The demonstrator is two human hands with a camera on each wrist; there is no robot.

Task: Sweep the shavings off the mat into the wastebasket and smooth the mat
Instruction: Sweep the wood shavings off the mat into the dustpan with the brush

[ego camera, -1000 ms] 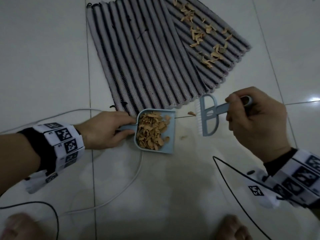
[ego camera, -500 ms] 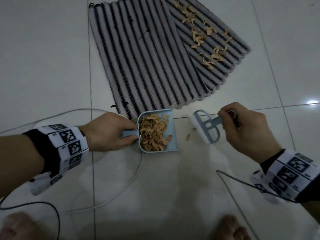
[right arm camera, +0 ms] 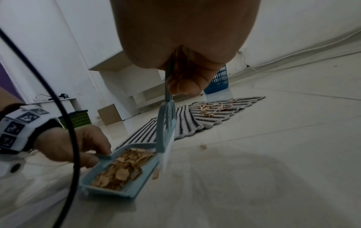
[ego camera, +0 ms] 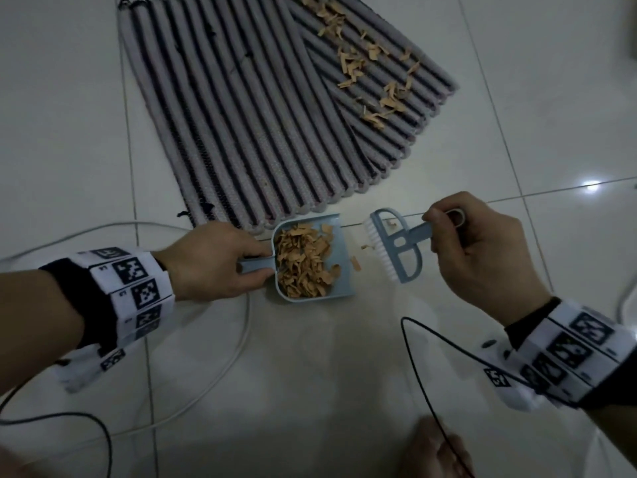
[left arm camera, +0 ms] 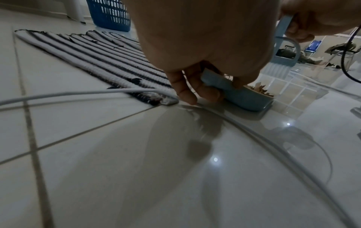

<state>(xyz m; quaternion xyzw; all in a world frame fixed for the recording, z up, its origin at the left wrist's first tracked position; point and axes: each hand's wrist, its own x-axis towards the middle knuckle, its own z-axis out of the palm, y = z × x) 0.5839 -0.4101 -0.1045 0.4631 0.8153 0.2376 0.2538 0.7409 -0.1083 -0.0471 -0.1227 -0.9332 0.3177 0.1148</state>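
Observation:
The grey-and-black striped mat (ego camera: 241, 115) lies on the tiled floor, its far right corner folded over, with wood shavings (ego camera: 368, 74) scattered on that fold. My left hand (ego camera: 213, 260) grips the handle of a light-blue dustpan (ego camera: 339, 281) heaped with shavings, set on the floor at the mat's near edge. My right hand (ego camera: 479, 250) holds the handle of a light-blue brush (ego camera: 393, 250), its white bristles close to the pan's open lip. A few loose shavings (ego camera: 356, 263) lie on the floor between pan and brush. A blue wastebasket (right arm camera: 219, 80) stands beyond the mat.
A white cable (ego camera: 213, 367) loops on the floor under my left wrist and a black cable (ego camera: 420, 381) hangs from my right wrist. A green basket (right arm camera: 76, 119), a cardboard box (right arm camera: 109, 114) and white furniture stand by the far wall. My feet (ego camera: 434, 450) are at the bottom.
My right hand has swept the brush down and left toward the dustpan's lip, pushing loose shavings along the floor. The left hand has kept the pan nearly still.

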